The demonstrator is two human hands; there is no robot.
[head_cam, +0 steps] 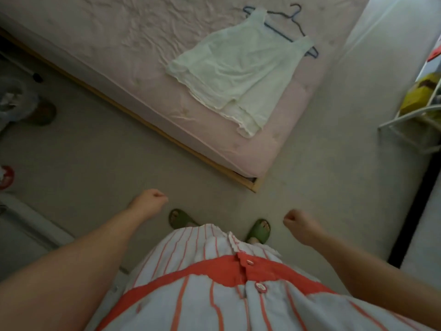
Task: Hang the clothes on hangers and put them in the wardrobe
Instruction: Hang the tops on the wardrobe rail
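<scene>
1. A pale sleeveless garment (238, 75) lies spread flat on the bed (107, 34), near the bed's corner that points toward the person.
2. A dark wire hanger (290, 23) lies on the bed at the garment's shoulder end; its hook shows past the straps, and part of its frame is hidden under the fabric. Whether the hanger is threaded inside the garment or only lies beneath it cannot be told.
3. The bed carries a pink, creased cover, and a wooden frame edge (248, 181) shows at its near corner.
4. The left hand (150, 203) hangs over the floor (310, 163), well apart from the bed; its grip is closed into a fist and holds nothing.
5. The right hand (298, 222) also hangs over the floor, short of the bed's near corner; its grip is curled into a fist and holds nothing.
6. Neither hand touches the garment or the hanger.
7. 2 feet in green slippers (259, 231) stand on the floor between the hands, facing the bed.
8. The person wears a pale dress with orange stripes (214, 290).
9. A white wire rack (412, 120) with a yellow item stands to the right of the bed, across a strip of floor.
</scene>
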